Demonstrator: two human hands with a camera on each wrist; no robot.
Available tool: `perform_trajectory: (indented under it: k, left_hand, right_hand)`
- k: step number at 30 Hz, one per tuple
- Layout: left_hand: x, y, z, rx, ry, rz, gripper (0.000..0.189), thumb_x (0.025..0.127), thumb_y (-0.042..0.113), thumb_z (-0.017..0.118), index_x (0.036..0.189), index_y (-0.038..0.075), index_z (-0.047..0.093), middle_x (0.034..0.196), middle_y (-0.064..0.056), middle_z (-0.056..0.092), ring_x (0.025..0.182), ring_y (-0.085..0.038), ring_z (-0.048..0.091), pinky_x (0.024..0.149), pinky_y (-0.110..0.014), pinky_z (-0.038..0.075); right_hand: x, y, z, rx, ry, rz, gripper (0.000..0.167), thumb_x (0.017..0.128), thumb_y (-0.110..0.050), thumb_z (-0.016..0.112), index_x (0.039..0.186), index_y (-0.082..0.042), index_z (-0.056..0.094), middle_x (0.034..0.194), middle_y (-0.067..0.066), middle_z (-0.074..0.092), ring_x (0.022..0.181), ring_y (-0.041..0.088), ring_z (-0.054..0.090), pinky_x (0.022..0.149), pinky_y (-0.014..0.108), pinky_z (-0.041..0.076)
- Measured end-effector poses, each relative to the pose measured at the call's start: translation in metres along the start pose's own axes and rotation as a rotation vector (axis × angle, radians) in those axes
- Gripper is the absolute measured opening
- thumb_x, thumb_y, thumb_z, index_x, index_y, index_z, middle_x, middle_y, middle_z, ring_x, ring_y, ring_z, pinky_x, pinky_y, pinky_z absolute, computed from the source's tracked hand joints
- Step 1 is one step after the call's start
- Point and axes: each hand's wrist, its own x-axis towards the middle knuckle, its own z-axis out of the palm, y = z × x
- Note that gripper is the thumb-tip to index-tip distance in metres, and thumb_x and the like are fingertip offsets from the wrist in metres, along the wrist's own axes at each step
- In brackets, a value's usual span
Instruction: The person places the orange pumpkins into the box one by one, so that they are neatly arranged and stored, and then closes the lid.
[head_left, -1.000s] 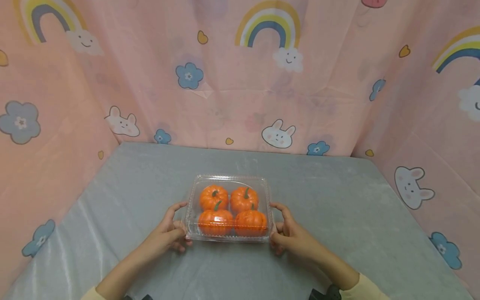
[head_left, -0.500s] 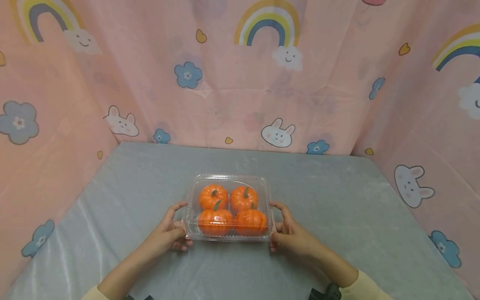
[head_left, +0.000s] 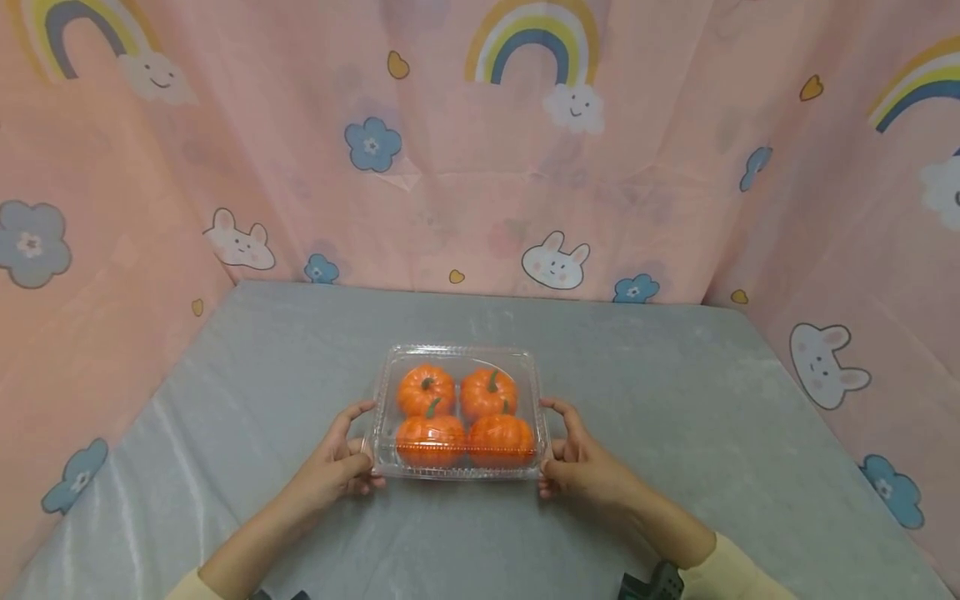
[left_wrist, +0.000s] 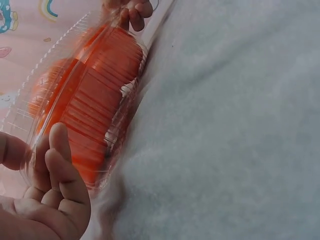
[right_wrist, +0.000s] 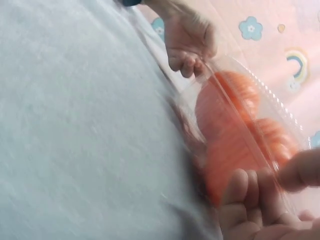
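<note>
A clear plastic clamshell container [head_left: 456,473] with its lid down sits mid-table in the head view. Inside it are several small orange pumpkins [head_left: 426,390] with green stems, in two rows. My left hand [head_left: 330,467] grips the container's left side near the front corner, thumb and fingers at the rim. On the opposite side my right hand [head_left: 588,467] holds the rim the same way. Both wrist views show the ribbed front wall and the lid's ridged edge, with the container's base close over the cloth. The hands' inner fingers are curled beneath the rim.
A grey cloth [head_left: 637,400] covers the table. Pink curtains [head_left: 435,217] printed with rainbows, rabbits and flowers enclose the back and both sides. A dark device [head_left: 652,582] is at the right wrist, by the pale sleeve [head_left: 731,571].
The head view has tilted slightly downward, so the backdrop sits a little higher. Both hands keep their hold on the container, which stays in about the same place.
</note>
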Motion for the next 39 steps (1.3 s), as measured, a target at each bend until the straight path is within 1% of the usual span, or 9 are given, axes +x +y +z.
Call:
perform_trajectory:
  k: [5,10,17,21,24,28,32,36,39]
  left_hand:
    - [-0.0013,0.0007,0.0012,-0.007,0.019,-0.007,0.080,0.085,-0.005,0.046,0.151,0.014,0.006,0.079,0.001,0.054,0.066,-0.007,0.064,0.057,-0.019,0.045]
    - [-0.0020,0.0004,0.0026,-0.001,0.031,-0.006,0.079,0.085,-0.005,0.046,0.151,0.014,0.006,0.079,0.001,0.054,0.066,-0.007,0.063,0.056,-0.019,0.043]
    - [-0.0015,-0.0008,0.0041,-0.001,0.030,0.008,0.079,0.084,-0.006,0.046,0.150,0.011,0.006,0.082,0.000,0.055,0.065,-0.007,0.062,0.056,-0.019,0.042]
    - [-0.0014,-0.0001,0.0035,0.003,0.026,0.003,0.079,0.084,-0.005,0.046,0.150,0.011,0.006,0.081,0.001,0.055,0.065,-0.008,0.062,0.056,-0.019,0.042]
    - [-0.0007,0.0004,0.0020,0.014,0.012,0.019,0.079,0.083,-0.006,0.045,0.149,0.009,0.005,0.078,0.002,0.056,0.064,-0.007,0.063,0.055,-0.019,0.043]
    - [0.0008,0.0012,-0.0010,0.066,0.004,0.038,0.077,0.084,-0.006,0.045,0.149,0.007,0.006,0.077,0.001,0.059,0.065,-0.008,0.063,0.055,-0.021,0.046]
    - [0.0021,0.0012,-0.0037,0.150,0.030,0.026,0.076,0.085,-0.003,0.046,0.150,0.010,0.009,0.078,-0.003,0.061,0.069,-0.014,0.065,0.057,-0.025,0.050]
    - [0.0024,0.0003,-0.0044,0.226,0.053,0.007,0.073,0.086,0.001,0.048,0.150,0.014,0.014,0.084,-0.009,0.064,0.075,-0.022,0.067,0.060,-0.030,0.053]
    - [0.0020,0.0006,-0.0055,0.280,0.061,0.005,0.072,0.088,0.004,0.049,0.150,0.016,0.016,0.089,-0.012,0.066,0.078,-0.025,0.068,0.061,-0.034,0.055]
  right_hand:
    - [0.0004,0.0017,0.0013,0.020,0.005,0.000,0.083,0.089,0.008,0.049,0.147,-0.024,-0.002,0.087,0.004,0.055,0.073,0.015,0.059,0.070,0.030,0.057]
    - [-0.0001,0.0026,0.0015,0.029,0.012,0.004,0.083,0.090,0.008,0.049,0.147,-0.026,0.000,0.086,0.003,0.053,0.074,0.015,0.059,0.071,0.030,0.057]
    - [0.0003,0.0018,0.0015,0.023,0.010,-0.005,0.083,0.089,0.008,0.050,0.148,-0.023,0.000,0.085,0.002,0.054,0.073,0.014,0.059,0.070,0.030,0.057]
    - [0.0005,0.0014,0.0010,0.024,0.018,0.009,0.084,0.089,0.008,0.051,0.148,-0.024,0.000,0.086,0.003,0.055,0.074,0.014,0.059,0.071,0.031,0.057]
    - [0.0008,0.0025,-0.0002,0.035,0.020,0.026,0.085,0.089,0.007,0.051,0.149,-0.025,0.000,0.085,0.002,0.056,0.075,0.014,0.060,0.073,0.031,0.057]
    - [0.0016,0.0039,-0.0031,0.026,0.018,0.021,0.085,0.090,0.005,0.052,0.151,-0.021,-0.001,0.084,0.001,0.059,0.076,0.012,0.062,0.074,0.031,0.057]
    - [0.0018,0.0023,-0.0054,-0.029,0.036,0.028,0.085,0.090,0.002,0.054,0.152,-0.017,-0.001,0.083,0.000,0.059,0.078,0.012,0.064,0.074,0.031,0.057]
    - [-0.0010,-0.0007,-0.0068,-0.087,0.062,0.072,0.084,0.092,-0.005,0.056,0.153,-0.019,0.001,0.081,0.000,0.060,0.081,0.017,0.066,0.072,0.033,0.057]
    - [-0.0027,-0.0023,-0.0082,-0.156,0.074,0.065,0.081,0.093,-0.009,0.056,0.153,-0.019,0.004,0.083,0.003,0.061,0.082,0.021,0.067,0.069,0.036,0.057]
